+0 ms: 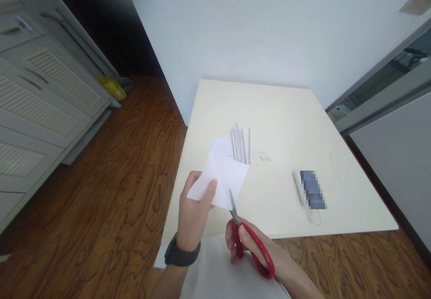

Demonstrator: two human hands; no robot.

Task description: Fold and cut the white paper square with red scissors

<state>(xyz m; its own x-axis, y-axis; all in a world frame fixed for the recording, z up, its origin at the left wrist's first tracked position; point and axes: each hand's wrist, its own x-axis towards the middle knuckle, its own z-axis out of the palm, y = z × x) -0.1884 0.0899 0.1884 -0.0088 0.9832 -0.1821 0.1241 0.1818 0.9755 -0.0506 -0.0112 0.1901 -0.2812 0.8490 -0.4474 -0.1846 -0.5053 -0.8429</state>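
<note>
My left hand (197, 200) pinches a white sheet of paper (222, 173) between thumb and fingers, above the table's near left part. A crease runs across the sheet. In my right hand (249, 240) is a pair of scissors (259, 249) with red handles, its blades pointing up and away from me. The blade tip lies over the lower right edge of the paper; I cannot tell how far it has cut in. Just beyond the sheet lie several thin white rolled sticks (239, 144) in a bunch, with one stick (249, 146) slightly apart. Another piece of white paper (221, 146) rests beside them.
The cream table (276, 110) stands against a white wall (235, 29). Small brownish bits (265, 158) are scattered right of the sticks. A blurred-out phone (313, 189) lies by a white object (298, 184) with a cable. Cabinets (43, 88) line the left.
</note>
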